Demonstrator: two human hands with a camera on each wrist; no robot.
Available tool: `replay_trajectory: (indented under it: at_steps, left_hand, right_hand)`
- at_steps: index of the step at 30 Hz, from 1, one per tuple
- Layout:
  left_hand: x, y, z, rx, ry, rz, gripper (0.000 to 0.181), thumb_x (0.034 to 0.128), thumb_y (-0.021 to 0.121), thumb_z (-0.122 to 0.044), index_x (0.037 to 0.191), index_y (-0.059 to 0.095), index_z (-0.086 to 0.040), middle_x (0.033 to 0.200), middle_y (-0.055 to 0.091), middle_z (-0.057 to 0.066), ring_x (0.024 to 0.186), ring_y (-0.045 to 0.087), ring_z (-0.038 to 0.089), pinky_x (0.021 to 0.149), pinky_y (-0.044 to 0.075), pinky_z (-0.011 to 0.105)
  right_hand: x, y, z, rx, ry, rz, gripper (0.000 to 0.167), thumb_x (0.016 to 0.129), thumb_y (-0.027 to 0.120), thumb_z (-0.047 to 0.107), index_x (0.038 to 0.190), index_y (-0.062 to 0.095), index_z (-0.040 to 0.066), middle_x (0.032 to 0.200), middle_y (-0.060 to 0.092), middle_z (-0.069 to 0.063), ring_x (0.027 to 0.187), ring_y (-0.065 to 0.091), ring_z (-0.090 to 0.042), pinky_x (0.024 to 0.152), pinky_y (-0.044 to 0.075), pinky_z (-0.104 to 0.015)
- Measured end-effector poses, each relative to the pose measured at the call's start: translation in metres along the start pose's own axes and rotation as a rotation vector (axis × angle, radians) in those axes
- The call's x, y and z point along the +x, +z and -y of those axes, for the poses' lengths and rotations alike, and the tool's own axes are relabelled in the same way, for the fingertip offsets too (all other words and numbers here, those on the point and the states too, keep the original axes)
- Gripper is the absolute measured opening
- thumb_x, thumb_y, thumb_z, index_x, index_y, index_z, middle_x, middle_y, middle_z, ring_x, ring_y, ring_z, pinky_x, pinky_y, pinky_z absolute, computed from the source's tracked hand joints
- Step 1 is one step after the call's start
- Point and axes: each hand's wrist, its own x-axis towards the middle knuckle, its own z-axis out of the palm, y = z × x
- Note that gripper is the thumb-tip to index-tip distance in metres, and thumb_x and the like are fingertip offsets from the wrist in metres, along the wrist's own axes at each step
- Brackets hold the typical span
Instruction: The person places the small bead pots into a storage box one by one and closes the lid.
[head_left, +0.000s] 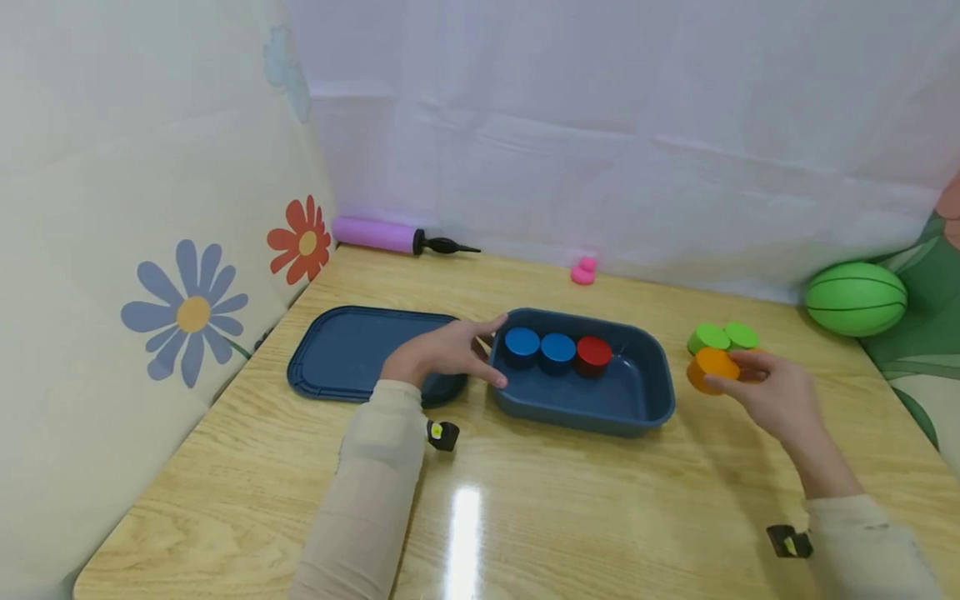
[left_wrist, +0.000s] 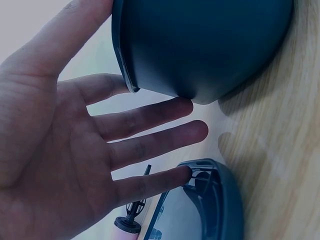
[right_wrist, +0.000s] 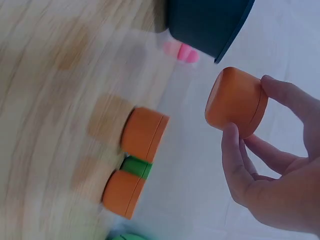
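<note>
My right hand pinches a small round orange tub between thumb and fingertips, raised above the table. Below it, two more orange tubs and a green tub stand close together in the right wrist view. At the left end of a dark blue box, my left hand is spread, its fingers straight and touching the box's end. Inside the box, two blue tubs and a red tub form a row along the back left.
The dark blue lid lies left of the box, partly under my left forearm. Along the back are a purple hand pump and a pink duck-like toy. A green ball sits at the far right, near the hanging cloth.
</note>
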Motion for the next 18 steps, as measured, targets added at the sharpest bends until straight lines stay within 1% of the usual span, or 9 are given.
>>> replay_trajectory:
  at_steps: [8, 13, 16, 18]
  left_hand:
    - [-0.001, 0.001, -0.001, 0.000, 0.012, 0.004, 0.108, 0.0823, 0.085, -0.038, 0.163, 0.014, -0.029, 0.158, 0.041, 0.011, 0.127, 0.056, 0.026, 0.110, 0.045, 0.047]
    - [0.000, 0.001, 0.000, -0.004, 0.011, 0.003, 0.108, 0.0820, 0.085, -0.038, 0.163, 0.014, -0.029, 0.158, 0.041, 0.011, 0.128, 0.056, 0.026, 0.110, 0.046, 0.046]
    - [0.000, 0.001, 0.000, -0.009, 0.009, 0.003, 0.108, 0.0821, 0.085, -0.038, 0.163, 0.014, -0.029, 0.158, 0.041, 0.011, 0.128, 0.056, 0.026, 0.110, 0.046, 0.046]
    - [-0.001, 0.001, 0.000, -0.009, 0.009, 0.002, 0.108, 0.0822, 0.085, -0.037, 0.163, 0.014, -0.029, 0.158, 0.041, 0.011, 0.128, 0.056, 0.026, 0.110, 0.046, 0.046]
  right_hand:
    - [0.002, 0.009, 0.021, 0.019, -0.027, 0.011, 0.069, 0.090, 0.077, 0.038, 0.135, 0.058, -0.009, 0.124, 0.064, -0.033, 0.108, 0.063, -0.042, 0.065, 0.047, -0.015]
    - [0.002, 0.016, 0.033, 0.041, -0.055, 0.037, 0.069, 0.089, 0.078, 0.038, 0.136, 0.058, -0.008, 0.126, 0.065, -0.032, 0.110, 0.064, -0.041, 0.066, 0.049, -0.014]
    - [0.003, 0.019, 0.041, 0.040, -0.074, 0.047, 0.068, 0.088, 0.079, 0.038, 0.136, 0.059, -0.006, 0.127, 0.065, -0.030, 0.112, 0.064, -0.041, 0.070, 0.050, -0.015]
    - [0.003, 0.022, 0.047, 0.045, -0.082, 0.057, 0.067, 0.088, 0.079, 0.037, 0.136, 0.059, -0.006, 0.130, 0.064, -0.029, 0.114, 0.064, -0.042, 0.073, 0.052, -0.018]
